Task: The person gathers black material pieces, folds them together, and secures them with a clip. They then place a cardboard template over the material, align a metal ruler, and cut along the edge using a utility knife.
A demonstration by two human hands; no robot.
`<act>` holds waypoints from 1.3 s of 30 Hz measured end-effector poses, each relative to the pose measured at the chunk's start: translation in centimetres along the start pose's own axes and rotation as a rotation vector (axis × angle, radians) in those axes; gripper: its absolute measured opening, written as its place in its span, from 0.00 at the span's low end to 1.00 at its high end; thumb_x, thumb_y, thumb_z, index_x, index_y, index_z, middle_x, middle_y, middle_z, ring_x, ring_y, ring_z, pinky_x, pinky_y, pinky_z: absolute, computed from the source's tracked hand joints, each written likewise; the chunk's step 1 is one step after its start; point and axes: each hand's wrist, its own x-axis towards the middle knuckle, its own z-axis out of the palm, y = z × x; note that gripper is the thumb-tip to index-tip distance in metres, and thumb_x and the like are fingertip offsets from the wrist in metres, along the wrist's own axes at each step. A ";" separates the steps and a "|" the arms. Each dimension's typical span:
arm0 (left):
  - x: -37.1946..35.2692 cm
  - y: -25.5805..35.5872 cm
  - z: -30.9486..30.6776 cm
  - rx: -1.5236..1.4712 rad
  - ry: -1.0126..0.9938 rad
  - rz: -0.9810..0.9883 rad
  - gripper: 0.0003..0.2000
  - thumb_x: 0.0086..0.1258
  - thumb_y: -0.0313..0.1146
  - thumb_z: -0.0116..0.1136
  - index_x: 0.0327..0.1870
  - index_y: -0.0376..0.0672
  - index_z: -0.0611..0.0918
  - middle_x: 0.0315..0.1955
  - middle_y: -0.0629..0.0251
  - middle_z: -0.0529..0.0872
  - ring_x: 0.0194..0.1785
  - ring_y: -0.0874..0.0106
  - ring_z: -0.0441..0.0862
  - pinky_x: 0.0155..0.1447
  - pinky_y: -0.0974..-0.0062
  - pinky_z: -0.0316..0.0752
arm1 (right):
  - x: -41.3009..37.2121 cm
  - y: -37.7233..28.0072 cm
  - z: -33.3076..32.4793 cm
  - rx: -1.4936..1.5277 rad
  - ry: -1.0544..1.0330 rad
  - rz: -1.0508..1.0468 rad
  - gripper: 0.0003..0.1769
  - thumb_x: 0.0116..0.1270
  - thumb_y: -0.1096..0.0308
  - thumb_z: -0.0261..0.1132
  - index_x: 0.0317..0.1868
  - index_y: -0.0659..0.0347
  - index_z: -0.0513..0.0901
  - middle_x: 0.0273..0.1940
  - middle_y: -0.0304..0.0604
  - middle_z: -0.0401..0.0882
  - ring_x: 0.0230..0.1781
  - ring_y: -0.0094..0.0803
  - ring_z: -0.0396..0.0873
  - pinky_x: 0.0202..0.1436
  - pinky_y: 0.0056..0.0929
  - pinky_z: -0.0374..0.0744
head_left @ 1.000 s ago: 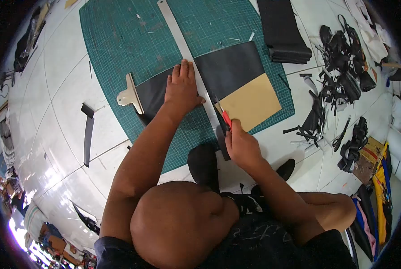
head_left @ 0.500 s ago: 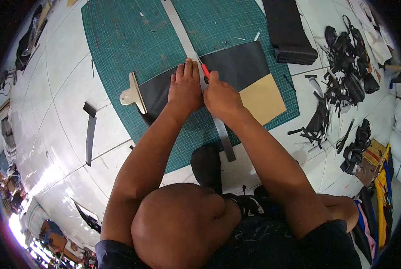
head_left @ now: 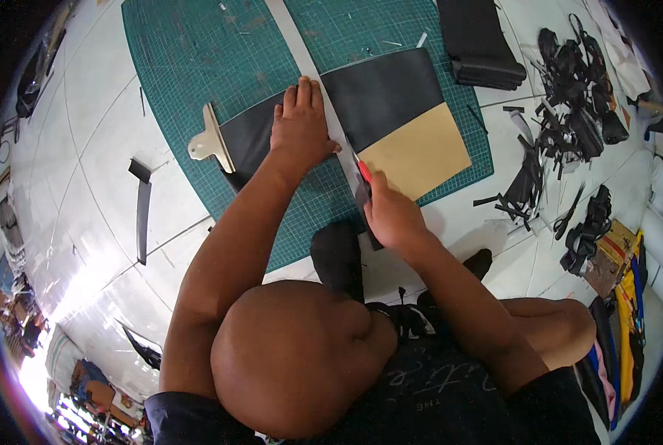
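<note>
My left hand (head_left: pixel 300 122) lies with outstretched fingers on the black sheet (head_left: pixel 383 93), its fingertips and thumb against the long metal ruler (head_left: pixel 298 48). Closed in my right hand (head_left: pixel 394 213) is a red utility knife (head_left: pixel 365 171), its blade tip beside the ruler's right edge, near the lower side of the black sheet. A tan board (head_left: pixel 420 152) covers or adjoins the sheet's lower right part. On the sheet's left end sits a large metal bulldog clip (head_left: pixel 211 141). All of this rests on a green cutting mat (head_left: pixel 175 52).
Folded black material (head_left: pixel 483 44) lies at the mat's upper right. Black scraps (head_left: pixel 524 185) and a tangle of black straps (head_left: pixel 572 96) spread over the tiled floor on the right, near scissors (head_left: pixel 569 213). A black strip (head_left: pixel 143 222) lies on the left.
My right hand has drawn the knife along the ruler toward my body, from near the sheet's far edge to its near side. My left hand still presses at the ruler, thumb now spread.
</note>
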 end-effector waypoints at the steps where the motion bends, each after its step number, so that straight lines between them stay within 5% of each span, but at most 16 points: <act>1: -0.1 0.0 0.1 -0.004 0.012 0.005 0.61 0.50 0.52 0.82 0.79 0.31 0.53 0.79 0.45 0.55 0.81 0.47 0.55 0.81 0.55 0.61 | -1.1 0.8 0.8 0.010 0.007 0.008 0.21 0.71 0.67 0.62 0.58 0.65 0.65 0.39 0.67 0.84 0.43 0.64 0.84 0.47 0.57 0.81; 7: -0.2 -0.1 0.0 -0.012 0.017 0.011 0.62 0.50 0.52 0.82 0.79 0.30 0.53 0.78 0.44 0.56 0.81 0.47 0.55 0.82 0.55 0.60 | -2.6 3.5 3.2 -0.030 0.162 -0.085 0.18 0.71 0.68 0.61 0.55 0.64 0.66 0.36 0.64 0.83 0.37 0.63 0.84 0.42 0.56 0.82; 10: 0.0 -0.2 0.8 0.025 0.056 -0.006 0.62 0.47 0.50 0.83 0.80 0.34 0.54 0.78 0.53 0.56 0.81 0.53 0.57 0.78 0.49 0.66 | -3.1 3.2 1.7 0.009 0.206 -0.129 0.15 0.73 0.68 0.59 0.53 0.64 0.66 0.35 0.64 0.83 0.36 0.62 0.84 0.40 0.55 0.81; 16: 0.0 -0.3 1.0 0.037 0.059 0.007 0.62 0.47 0.51 0.83 0.79 0.33 0.55 0.78 0.51 0.56 0.81 0.52 0.57 0.77 0.48 0.67 | 1.4 -1.4 -2.3 -0.007 0.176 -0.095 0.16 0.75 0.65 0.58 0.54 0.65 0.66 0.42 0.64 0.85 0.43 0.59 0.87 0.45 0.52 0.84; 28: 0.7 -1.1 2.8 0.096 0.151 0.038 0.46 0.64 0.45 0.67 0.78 0.32 0.57 0.77 0.49 0.58 0.79 0.51 0.60 0.76 0.48 0.68 | 8.8 -6.9 -5.1 -0.007 0.049 0.003 0.17 0.78 0.66 0.52 0.60 0.67 0.65 0.54 0.68 0.82 0.57 0.61 0.83 0.61 0.56 0.80; 39: 0.1 -0.1 0.1 0.062 0.016 0.012 0.61 0.51 0.54 0.81 0.79 0.31 0.54 0.78 0.46 0.56 0.80 0.49 0.57 0.79 0.52 0.64 | 2.5 -1.5 -0.6 0.032 0.086 -0.022 0.23 0.72 0.64 0.62 0.61 0.66 0.64 0.40 0.67 0.84 0.43 0.65 0.84 0.50 0.59 0.80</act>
